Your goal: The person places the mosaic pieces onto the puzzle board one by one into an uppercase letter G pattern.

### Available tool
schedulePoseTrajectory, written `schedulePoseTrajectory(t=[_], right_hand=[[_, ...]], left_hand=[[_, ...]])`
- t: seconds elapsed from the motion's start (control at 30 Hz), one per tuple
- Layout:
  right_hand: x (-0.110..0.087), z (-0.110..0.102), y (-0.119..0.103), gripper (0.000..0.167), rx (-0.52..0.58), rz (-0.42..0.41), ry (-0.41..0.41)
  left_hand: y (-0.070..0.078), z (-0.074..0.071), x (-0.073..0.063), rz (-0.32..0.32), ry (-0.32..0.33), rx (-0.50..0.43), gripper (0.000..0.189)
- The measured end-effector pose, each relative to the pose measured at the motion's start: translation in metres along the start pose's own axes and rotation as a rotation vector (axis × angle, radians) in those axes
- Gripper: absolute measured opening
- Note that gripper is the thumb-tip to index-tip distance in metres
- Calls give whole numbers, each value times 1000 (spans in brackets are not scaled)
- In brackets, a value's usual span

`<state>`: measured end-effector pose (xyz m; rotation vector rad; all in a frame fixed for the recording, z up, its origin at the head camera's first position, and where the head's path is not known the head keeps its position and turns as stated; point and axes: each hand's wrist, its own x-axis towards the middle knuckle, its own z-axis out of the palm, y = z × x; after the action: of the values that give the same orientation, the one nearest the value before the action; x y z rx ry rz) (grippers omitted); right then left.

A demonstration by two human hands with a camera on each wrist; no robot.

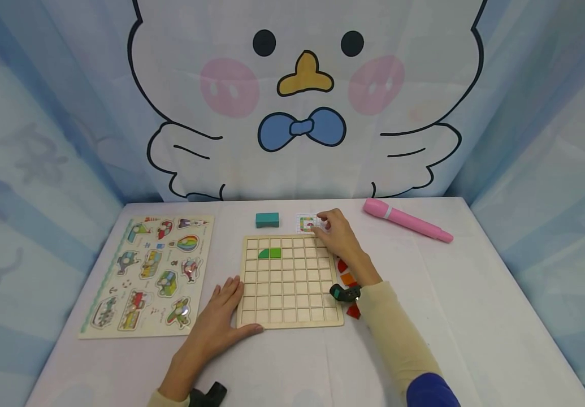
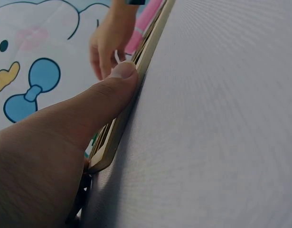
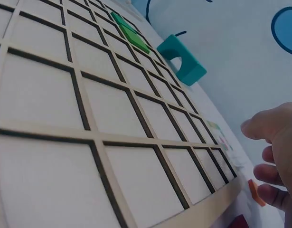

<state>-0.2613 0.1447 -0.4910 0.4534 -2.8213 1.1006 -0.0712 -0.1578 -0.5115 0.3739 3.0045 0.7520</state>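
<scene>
A wooden grid board (image 1: pixel 289 326) lies in the middle of the table, with a green quarter-round piece (image 1: pixel 264 254) and a light green square (image 1: pixel 275 253) side by side in its upper left cells. My left hand (image 1: pixel 221 316) rests at the board's lower left corner, fingers along its left side. In the left wrist view the thumb (image 2: pixel 123 71) presses against the front edge. Over the board's far right corner, my right hand (image 1: pixel 340 234) reaches beside a small printed card (image 1: pixel 306 224). Its fingers bend loosely, thumb apart, nothing visible between them.
Red and orange pieces (image 1: pixel 348 279) lie along the board's right side, partly hidden by my right arm. A teal arch block (image 1: pixel 267 220) stands behind the board. To the left is a picture puzzle board (image 1: pixel 157 333); a pink pen-shaped thing (image 1: pixel 409 221) lies at the back right.
</scene>
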Motion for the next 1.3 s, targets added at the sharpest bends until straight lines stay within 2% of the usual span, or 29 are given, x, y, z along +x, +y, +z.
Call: schedulePoseTrajectory(t=[0.2,0.6,1.07,1.3], right_hand=[[7,-10,11,47,-15,96,-15],[12,-18,28,47,-40,196,13],[14,-17,32,40,-38,242,-7],[14,-16,32,35,-33,233,-15]], left_hand=[[1,0,1,-6,-6,0,109],[2,0,0,-4,11,-4,109],[2,0,0,-7,-8,-4,109],[1,0,0,-8,-7,-7,109]])
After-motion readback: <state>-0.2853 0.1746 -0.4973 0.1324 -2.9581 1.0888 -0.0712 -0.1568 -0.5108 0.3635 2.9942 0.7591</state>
